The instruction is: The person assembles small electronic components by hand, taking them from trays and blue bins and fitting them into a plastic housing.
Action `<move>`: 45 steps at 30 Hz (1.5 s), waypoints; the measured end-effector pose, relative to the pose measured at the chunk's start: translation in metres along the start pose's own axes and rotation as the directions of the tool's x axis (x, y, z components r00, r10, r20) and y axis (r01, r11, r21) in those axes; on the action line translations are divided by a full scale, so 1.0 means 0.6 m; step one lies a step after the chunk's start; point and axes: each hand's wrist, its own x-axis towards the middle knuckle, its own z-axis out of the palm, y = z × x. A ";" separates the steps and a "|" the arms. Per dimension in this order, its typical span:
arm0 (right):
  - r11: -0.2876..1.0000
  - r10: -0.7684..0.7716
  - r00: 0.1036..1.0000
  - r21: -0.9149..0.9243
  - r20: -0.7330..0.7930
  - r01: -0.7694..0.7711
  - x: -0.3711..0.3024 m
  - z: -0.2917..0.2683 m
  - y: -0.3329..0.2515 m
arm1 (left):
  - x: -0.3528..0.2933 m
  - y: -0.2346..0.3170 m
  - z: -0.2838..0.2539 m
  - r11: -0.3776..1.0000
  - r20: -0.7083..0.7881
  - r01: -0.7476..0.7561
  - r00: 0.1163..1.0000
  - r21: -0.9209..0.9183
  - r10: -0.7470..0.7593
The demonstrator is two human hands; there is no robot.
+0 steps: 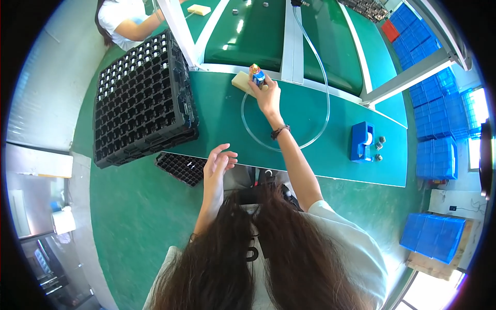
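Observation:
My right hand [267,98] reaches to the far side of the green table [217,121] and is closed around a small blue bottle-like container [259,78] with a red and yellow top. Right beside it, partly behind my fingers, lies a pale yellow sponge block [241,82]. My left hand [218,163] is held near the table's front edge, fingers loosely apart and nothing in them. A clear hose [326,103] loops across the table around my right wrist.
Stacked black compartment trays [139,103], some cells filled with small white-topped parts, stand at the left. Below is another black tray [182,168]. A blue holder [356,142] with a white roll and several small metal parts [380,146] sit right. A co-worker's arm [142,27] shows upper left.

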 end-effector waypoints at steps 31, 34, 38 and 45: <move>0.978 -0.081 0.997 -0.191 -0.003 0.079 0.006 0.005 0.016 | -0.007 -0.005 -0.004 1.000 0.014 0.003 1.000 0.001 -0.003; 0.995 -0.026 0.998 -0.091 0.065 0.031 0.025 0.021 0.019 | -0.004 -0.006 -0.010 1.000 -0.001 0.010 1.000 -0.006 -0.010; 0.981 -0.008 0.989 0.192 0.147 -0.021 0.109 0.047 0.053 | -0.004 0.002 -0.022 1.000 -0.008 0.015 1.000 -0.010 -0.015; 0.996 -0.077 0.990 0.043 0.118 0.072 0.367 0.161 0.098 | -0.014 0.054 -0.074 0.998 -0.024 0.012 1.000 0.060 -0.011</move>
